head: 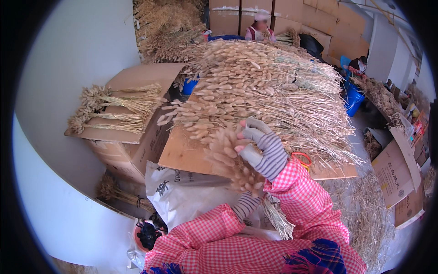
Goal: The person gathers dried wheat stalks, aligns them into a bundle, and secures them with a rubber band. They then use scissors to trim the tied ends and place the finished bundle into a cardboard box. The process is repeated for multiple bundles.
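Note:
My left hand (248, 204), in a striped fingerless glove, is closed around a bunch of dried bunny-tail grass (227, 154); its fingers are mostly hidden by the fluffy heads. The bunch's heads point up and away from me, partly blurred, and its cut stems (279, 221) stick out below the hand towards my lap. Just above, my right hand (258, 145) is bent over the heads, fingertips apart at their right side, with nothing seen in its grasp. Beyond both hands, a large heap of bunny-tail grass (236, 89) covers much of the wooden board (183, 152), heads to the left.
Orange-handled scissors (301, 160) lie by my right sleeve. Tied bunches (119, 121) rest on a cardboard box (114, 157) at left. White plastic sheeting (184, 195) hangs before me. Loose straw (359, 212) litters the floor at right. Co-workers (260, 29) sit beyond.

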The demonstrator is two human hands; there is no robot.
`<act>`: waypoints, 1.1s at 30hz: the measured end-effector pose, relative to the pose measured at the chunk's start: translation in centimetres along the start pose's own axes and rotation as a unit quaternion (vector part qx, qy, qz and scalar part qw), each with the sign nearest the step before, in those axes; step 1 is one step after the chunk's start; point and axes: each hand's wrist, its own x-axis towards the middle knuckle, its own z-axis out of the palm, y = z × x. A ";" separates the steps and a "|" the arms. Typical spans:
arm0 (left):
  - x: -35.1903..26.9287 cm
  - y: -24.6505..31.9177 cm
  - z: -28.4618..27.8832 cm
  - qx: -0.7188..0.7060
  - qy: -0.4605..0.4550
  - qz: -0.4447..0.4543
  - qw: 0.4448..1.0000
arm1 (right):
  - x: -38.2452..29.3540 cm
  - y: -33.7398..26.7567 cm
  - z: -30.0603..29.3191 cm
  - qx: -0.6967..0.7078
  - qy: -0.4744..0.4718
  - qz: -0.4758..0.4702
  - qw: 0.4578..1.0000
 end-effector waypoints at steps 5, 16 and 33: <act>0.1 -1.6 0.5 0.079 -0.044 -0.031 0.995 | 2.0 0.0 -0.7 0.110 -0.055 0.062 0.991; -1.2 1.9 -1.4 -0.179 0.004 -0.152 0.972 | 3.3 -1.1 0.6 0.041 0.089 -0.054 0.994; 0.3 -15.9 2.3 0.159 0.008 -0.053 0.986 | -2.2 1.4 5.6 0.092 -0.025 0.022 0.995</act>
